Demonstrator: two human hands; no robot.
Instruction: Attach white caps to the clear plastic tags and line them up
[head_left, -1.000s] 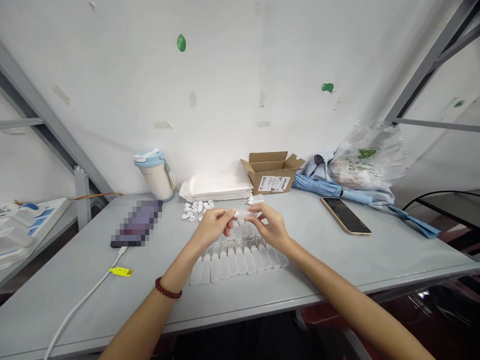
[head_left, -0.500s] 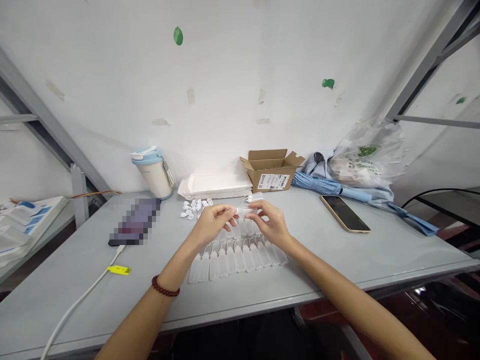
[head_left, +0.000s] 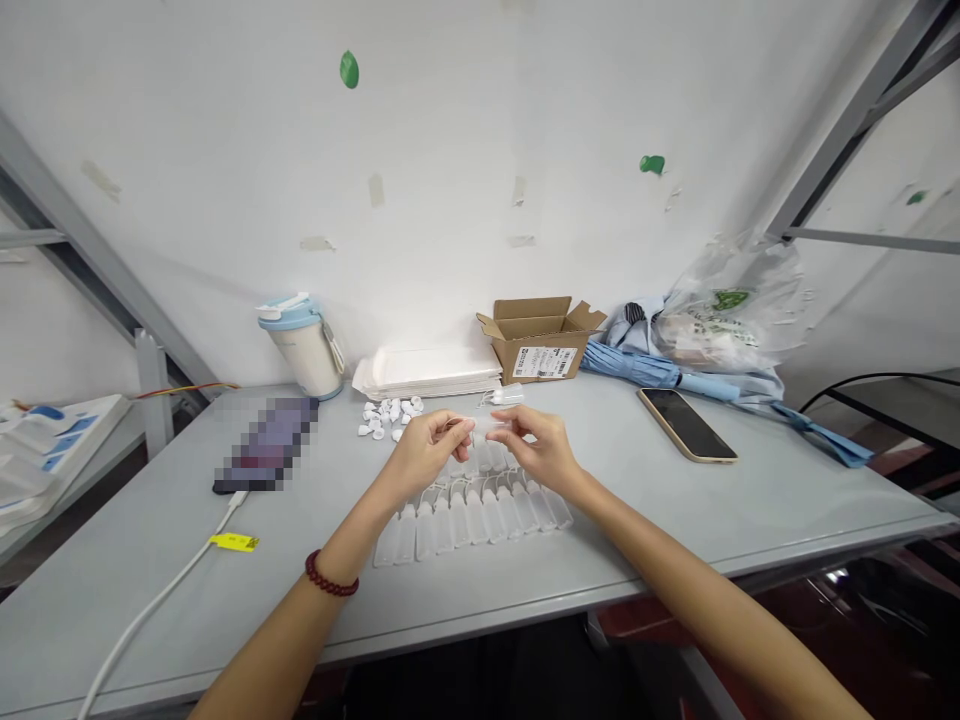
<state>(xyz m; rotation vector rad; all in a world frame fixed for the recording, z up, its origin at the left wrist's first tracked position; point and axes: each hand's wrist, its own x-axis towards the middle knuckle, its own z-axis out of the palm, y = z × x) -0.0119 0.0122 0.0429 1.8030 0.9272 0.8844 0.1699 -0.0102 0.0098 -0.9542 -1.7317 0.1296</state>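
A small translucent plastic tube (head_left: 481, 430) is held level between my two hands, above the desk. My left hand (head_left: 429, 450) pinches its left end between thumb and fingers; those fingers partly hide what is at that end. My right hand (head_left: 541, 446) has thumb and fingertips closed on the right end. Below them several similar tubes (head_left: 470, 517) with white string loops lie side by side in a row, and part of another row (head_left: 491, 458) shows beneath my hands. Small white caps (head_left: 390, 410) lie loose to the left of my hands.
Behind stand an open cardboard box (head_left: 536, 360), a stack of white flat packs (head_left: 427, 372) and a cup (head_left: 307, 350). One tube (head_left: 510, 396) lies by the box. A phone (head_left: 686, 425) and folded blue umbrella (head_left: 637, 365) are right; a cabled phone (head_left: 266, 445) is left.
My hands stay together around the tube, with the right fingertips shifted slightly left and down. The whole view has moved a little.
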